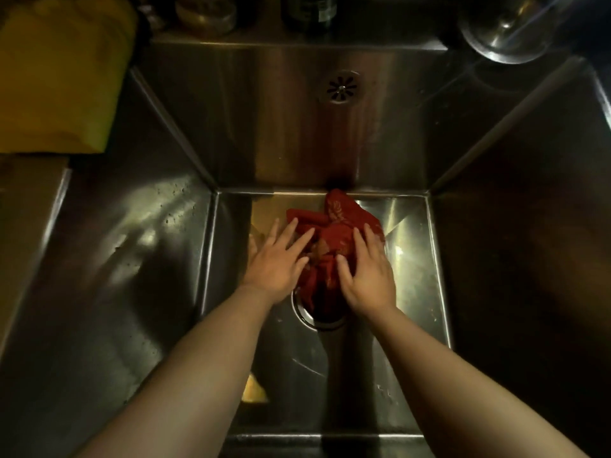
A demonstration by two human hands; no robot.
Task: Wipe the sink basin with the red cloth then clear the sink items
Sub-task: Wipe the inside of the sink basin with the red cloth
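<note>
While the red cloth (pixel 337 226) lies bunched on the sink (pixel 139 259) floor, partly over the drain (pixel 305 317), my left hand (pixel 277 261) and right hand (pixel 368 276) press it with straight fingers, gripping nothing. It looks soft, limp, probably damp; I'd gather a thick fold mid-cloth.

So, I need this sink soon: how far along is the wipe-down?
Nothing looks finished: droplets speckle the left wall. In hand: the left hand and right hand press flat on the bunched red cloth on the sink basin floor, partly over the drain. Left: wiping the rest, then lifting the cloth out; a yellowish patch near the front could be an item or a reflection.
</note>
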